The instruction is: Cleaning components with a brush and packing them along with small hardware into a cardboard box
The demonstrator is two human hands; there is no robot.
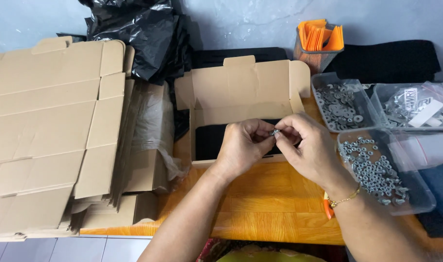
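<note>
The fingers (266,136) of the left hand (242,148) and those of the right hand (306,148) are pinched together on one small metal fastener (275,131), held between both hands above the front edge of an open cardboard box (241,92). The box has something black lying inside it.

The table (260,204) is orange-brown wood with a parquet pattern. On its left side a tall stack of flattened cardboard box blanks (51,131) lies, with a clear plastic wrap (153,126) beside it. To the right stand clear trays: one of nuts (374,172), just beside the right wrist, one of washers (340,104) behind it, and one holding bagged hardware (415,109). A mesh cup of orange pieces (320,41) stands at the back, near a black plastic bag (139,34). Behind is a grey-blue wall (250,19).
</note>
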